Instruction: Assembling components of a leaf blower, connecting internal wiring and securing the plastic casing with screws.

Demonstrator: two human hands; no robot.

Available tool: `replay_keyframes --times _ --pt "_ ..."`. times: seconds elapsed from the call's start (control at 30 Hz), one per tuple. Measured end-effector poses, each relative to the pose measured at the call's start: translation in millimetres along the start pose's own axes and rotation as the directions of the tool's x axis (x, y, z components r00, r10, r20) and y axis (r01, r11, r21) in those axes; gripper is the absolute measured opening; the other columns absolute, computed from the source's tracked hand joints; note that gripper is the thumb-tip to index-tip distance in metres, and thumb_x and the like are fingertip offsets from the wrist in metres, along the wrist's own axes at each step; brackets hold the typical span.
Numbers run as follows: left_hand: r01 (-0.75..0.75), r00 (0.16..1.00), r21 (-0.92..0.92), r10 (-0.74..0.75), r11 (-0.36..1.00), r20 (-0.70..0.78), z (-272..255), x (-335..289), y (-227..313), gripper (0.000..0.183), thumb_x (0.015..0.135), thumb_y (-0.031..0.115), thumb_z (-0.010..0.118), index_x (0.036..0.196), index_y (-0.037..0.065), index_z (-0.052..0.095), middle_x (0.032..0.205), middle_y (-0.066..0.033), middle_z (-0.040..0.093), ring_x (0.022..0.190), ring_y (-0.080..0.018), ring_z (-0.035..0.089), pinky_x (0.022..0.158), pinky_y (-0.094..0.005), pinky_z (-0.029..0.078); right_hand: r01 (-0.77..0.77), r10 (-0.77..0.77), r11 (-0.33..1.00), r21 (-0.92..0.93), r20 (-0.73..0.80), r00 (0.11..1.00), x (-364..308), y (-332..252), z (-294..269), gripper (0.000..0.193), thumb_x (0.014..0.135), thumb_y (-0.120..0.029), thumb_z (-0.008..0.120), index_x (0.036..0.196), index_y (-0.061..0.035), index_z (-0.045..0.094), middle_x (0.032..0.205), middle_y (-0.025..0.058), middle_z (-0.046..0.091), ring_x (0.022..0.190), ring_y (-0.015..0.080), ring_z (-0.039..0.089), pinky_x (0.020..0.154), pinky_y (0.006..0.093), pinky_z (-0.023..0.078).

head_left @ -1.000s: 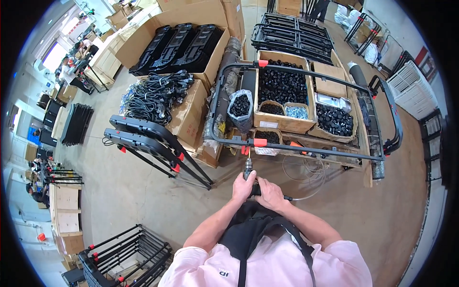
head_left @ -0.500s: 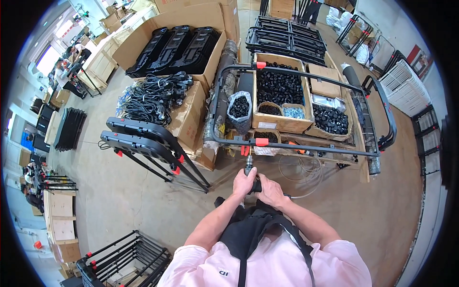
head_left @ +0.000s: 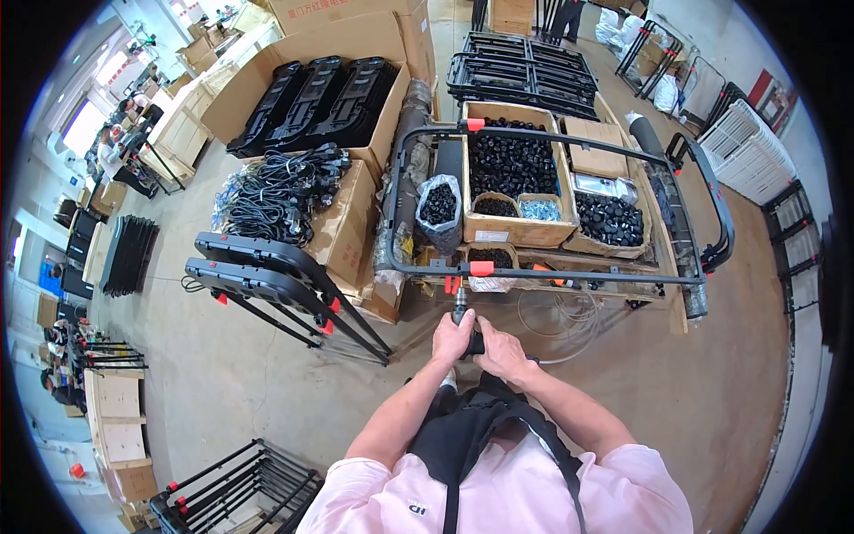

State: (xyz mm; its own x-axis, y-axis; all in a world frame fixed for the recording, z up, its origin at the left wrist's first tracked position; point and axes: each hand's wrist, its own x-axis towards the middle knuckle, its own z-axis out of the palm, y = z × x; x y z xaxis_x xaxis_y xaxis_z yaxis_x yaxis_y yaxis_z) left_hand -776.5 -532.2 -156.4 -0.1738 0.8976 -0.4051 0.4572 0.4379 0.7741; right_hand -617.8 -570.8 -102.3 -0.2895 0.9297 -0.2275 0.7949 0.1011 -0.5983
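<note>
Both my hands are closed on a drill with a metal chuck and dark body. My left hand wraps the body behind the chuck, while my right hand grips the dark handle end. The drill's nose points away from me, up at the near bar of a black tubular frame. Red tabs hang from that bar by the drill tip; whether the tip touches the bar is too small to tell. A red fitting sits on the bar just right of the tip.
Under the frame stand a wooden box of black knobs, a clear bag of black parts and a carton of black caps. To the left are folded black frames and bundled cables. A hose coils on the floor.
The whole view has shifted slightly, with the boxes and frame now a little further left. My grip and the drill's place at the near bar look the same.
</note>
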Motion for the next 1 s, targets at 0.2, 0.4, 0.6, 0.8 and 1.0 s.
replay_keyframes --times 0.2,0.4,0.6,0.8,1.0 --pt "0.023 1.0 0.003 -0.023 1.0 0.018 -1.7 -1.4 7.5 0.068 0.096 0.064 0.065 0.112 -0.001 0.067 0.111 -0.0294 0.074 0.11 -0.0453 0.071 0.095 -0.0513 0.054 0.137 -0.138 0.99 -0.018 -0.044 0.989 4.1 4.1 9.4 0.05 0.079 -0.017 0.079 0.121 -0.002 0.056 0.121 0.0216 0.061 0.115 0.0442 0.064 0.097 0.0538 0.054" --pt "0.029 0.999 -0.005 -0.029 1.0 0.028 -3.1 -7.2 1.9 0.068 0.096 0.064 0.064 0.115 -0.002 0.067 0.113 -0.0303 0.074 0.111 -0.0456 0.071 0.097 -0.0515 0.054 0.133 -0.132 0.991 0.015 -0.057 0.99 -3.4 -0.8 10.4 0.048 0.078 -0.015 0.077 0.12 -0.0009 0.056 0.119 0.0209 0.058 0.115 0.0443 0.062 0.096 0.0553 0.053" --pt "0.038 0.999 -0.007 -0.037 0.999 0.031 -2.7 -13.8 -0.5 0.069 0.096 0.064 0.064 0.115 -0.002 0.067 0.112 -0.0306 0.073 0.111 -0.0459 0.071 0.096 -0.0522 0.053 0.124 -0.123 0.992 0.032 -0.032 0.992 -7.7 1.6 14.2 0.051 0.078 -0.014 0.081 0.12 0.0 0.056 0.124 0.0217 0.057 0.118 0.046 0.061 0.098 0.0543 0.052" --pt "0.042 0.998 0.01 -0.043 0.999 0.044 -2.2 -21.6 1.5 0.07 0.097 0.064 0.063 0.116 -0.003 0.067 0.113 -0.0307 0.073 0.111 -0.0468 0.07 0.096 -0.0529 0.053 0.146 -0.143 0.989 0.032 -0.07 0.987 -13.9 5.3 15.9 0.049 0.078 -0.016 0.077 0.119 -0.0012 0.055 0.117 0.0211 0.057 0.113 0.045 0.063 0.095 0.056 0.053" --pt "0.036 0.999 -0.076 -0.032 0.996 0.043 11.6 -37.6 -13.0 0.063 0.098 0.06 0.064 0.109 -0.002 0.068 0.1 -0.0247 0.076 0.101 -0.0404 0.074 0.091 -0.0492 0.055 0.157 -0.157 0.988 -0.007 -0.045 0.986 -32.2 10.5 8.8 0.054 0.078 -0.019 0.079 0.121 0.0 0.054 0.119 0.0225 0.06 0.113 0.0444 0.064 0.096 0.0544 0.054"
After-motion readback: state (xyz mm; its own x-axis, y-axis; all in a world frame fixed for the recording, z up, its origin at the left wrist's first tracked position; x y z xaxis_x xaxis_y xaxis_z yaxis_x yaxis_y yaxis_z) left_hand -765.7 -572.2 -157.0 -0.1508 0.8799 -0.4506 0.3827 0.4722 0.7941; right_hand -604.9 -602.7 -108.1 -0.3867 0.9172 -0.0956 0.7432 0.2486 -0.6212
